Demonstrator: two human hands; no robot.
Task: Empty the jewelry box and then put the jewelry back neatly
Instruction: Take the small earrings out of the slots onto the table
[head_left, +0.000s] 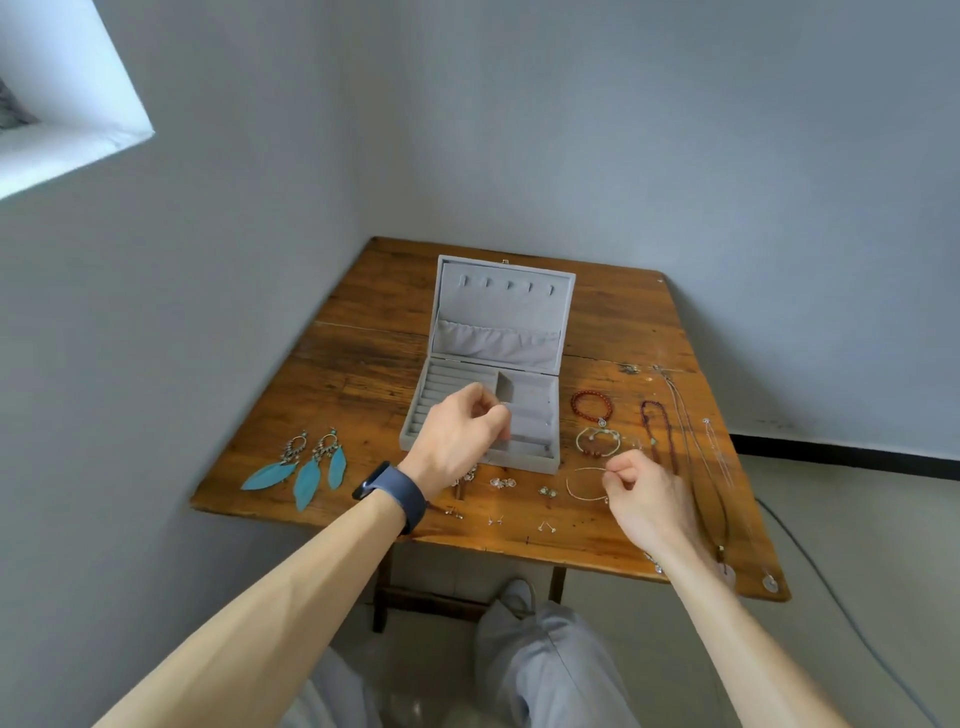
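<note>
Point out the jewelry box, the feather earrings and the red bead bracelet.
jewelry box (506, 306): head view, open lid's lining.
feather earrings (306, 480): head view, middle blue feather.
red bead bracelet (575, 409): head view, left arc of beads.

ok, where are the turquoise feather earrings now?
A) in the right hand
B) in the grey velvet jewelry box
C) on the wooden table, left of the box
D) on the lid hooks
C: the turquoise feather earrings lie on the wooden table, left of the open grey velvet jewelry box; the right hand pinches a thin wire bangle.
</note>
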